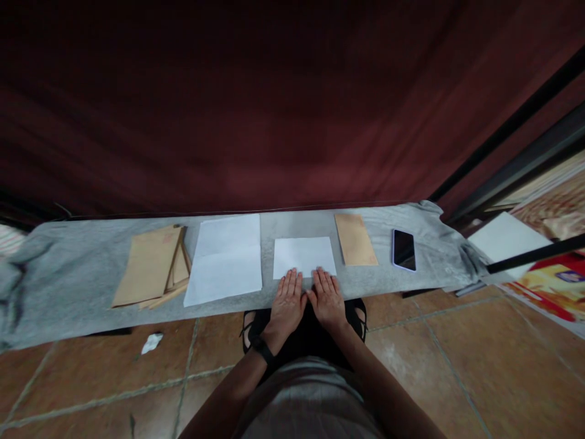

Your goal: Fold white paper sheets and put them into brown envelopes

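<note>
With left hand and right hand flat, presses on the small white paper

From the head view: rests both palms down, side by side, with straight fingers and with thumbs almost meeting in the gap. Pinches nothing, grips nothing. Touches the near edge of the small white paper with the fingers, left hand on the left half, right hand on the right half. Leaves the palms closer to the body, off the paper. Looks like a good way to make the paper flat and stop any sliding. Wears a black band on the left wrist.

Lies right in front of the body, on a grey cloth, between the big white sheets and a lone brown envelope. Runs longest from left to right, nearly straight across the body. Points one long edge at the dark red curtain and the other back at the person. Maybe folded, but cannot tell.

Far to the left, past the big white sheets: a messy pile of brown envelopes. To the right, past the lone brown envelope: a phone, with a dark screen facing up. Perhaps set in a row for easy reach, with the middle for working. Down on the tile floor: a white scrap.
</note>
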Demonstrator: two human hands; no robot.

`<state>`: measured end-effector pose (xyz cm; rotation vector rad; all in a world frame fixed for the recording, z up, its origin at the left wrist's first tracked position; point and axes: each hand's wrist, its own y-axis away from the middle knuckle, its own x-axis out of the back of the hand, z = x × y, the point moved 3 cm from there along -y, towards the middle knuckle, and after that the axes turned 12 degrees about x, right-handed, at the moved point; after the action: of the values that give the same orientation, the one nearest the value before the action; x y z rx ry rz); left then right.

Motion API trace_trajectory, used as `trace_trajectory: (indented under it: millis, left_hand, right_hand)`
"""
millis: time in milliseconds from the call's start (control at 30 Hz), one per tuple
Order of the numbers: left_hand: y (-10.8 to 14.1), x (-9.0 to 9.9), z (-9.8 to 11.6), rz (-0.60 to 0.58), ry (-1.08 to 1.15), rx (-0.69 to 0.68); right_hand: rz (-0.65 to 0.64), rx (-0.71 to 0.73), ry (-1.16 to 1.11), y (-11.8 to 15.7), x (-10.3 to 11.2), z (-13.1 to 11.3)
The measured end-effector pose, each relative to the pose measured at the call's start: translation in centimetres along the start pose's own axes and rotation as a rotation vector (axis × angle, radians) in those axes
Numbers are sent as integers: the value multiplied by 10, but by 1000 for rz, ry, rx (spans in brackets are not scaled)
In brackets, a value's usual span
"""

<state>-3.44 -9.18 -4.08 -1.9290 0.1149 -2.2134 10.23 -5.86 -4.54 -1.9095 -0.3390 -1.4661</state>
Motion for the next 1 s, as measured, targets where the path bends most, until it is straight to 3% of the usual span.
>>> trace_trajectory:
  millis: [300, 433, 633, 1000]
  left_hand:
    - [5, 7, -7, -47, -80, 10]
    - [3, 7, -7, -80, -89, 5]
    - [3, 7, -7, -111, -52, -4]
    - [4, 9, -8, -143, -7, 14]
  right_hand:
    - [8, -71, 5, 17, 8, 19]
    - [-3, -78, -18, 6, 10, 18]
    - [-100, 63, -67, -17, 7, 3]
    - [-45, -33, 15, -5, -1, 26]
